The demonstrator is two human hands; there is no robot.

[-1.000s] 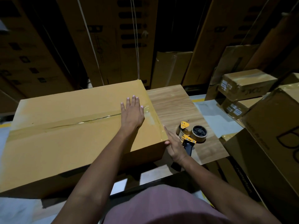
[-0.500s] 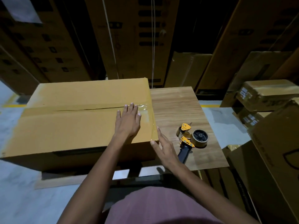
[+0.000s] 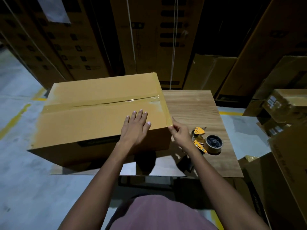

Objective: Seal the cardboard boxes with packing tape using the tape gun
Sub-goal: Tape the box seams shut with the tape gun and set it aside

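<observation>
On the wooden table [image 3: 196,103] the box [image 3: 99,120] sits with a strip of tape [image 3: 116,102] along its centre seam and another down its right edge. Left hand [image 3: 135,128] lies flat on the lid, fingers straight, pressing, gripping nothing. A second ago it was up on the seam near the right end; now it's back toward the near edge. Right hand [image 3: 180,134] has moved from the box's side up to the near right corner, fingertips pinching or pressing the tape end there (can't tell which). Tape gun [image 3: 206,141] lies on the table just right of that hand, not held, same spot as before. Read: taping on this box looks finished, hands are just smoothing edges; next would be picking the gun up for another box.
</observation>
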